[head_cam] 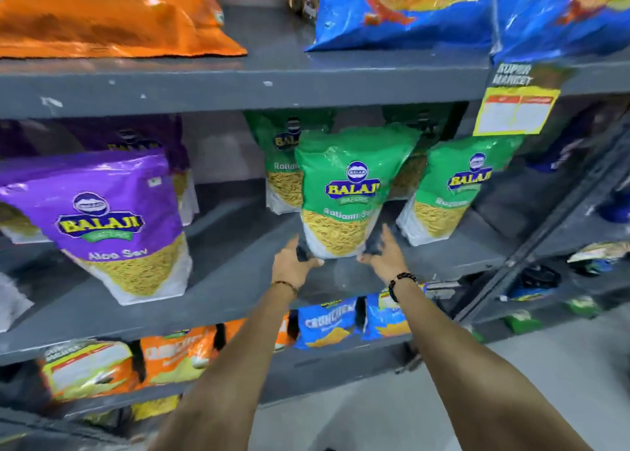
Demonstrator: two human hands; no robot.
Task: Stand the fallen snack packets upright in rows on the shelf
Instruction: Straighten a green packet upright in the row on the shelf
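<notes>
A green Ratlami Sev packet (344, 191) stands upright near the front of the grey middle shelf (238, 300). My left hand (293, 263) grips its bottom left corner, and my right hand (385, 256) holds its bottom right corner. Behind it stand two more green packets, one at the left (279, 164) and one at the right (453, 191). A purple Aloo Sev packet (112, 225) stands upright at the left of the same shelf, with more purple packets (143, 137) behind it.
The top shelf carries an orange bag (112, 14) and blue bags (402, 7). A yellow price tag (514, 109) hangs from its edge. Orange packets (177, 351) and blue packets (327, 324) fill the lower shelf. Another rack (579, 246) stands at the right.
</notes>
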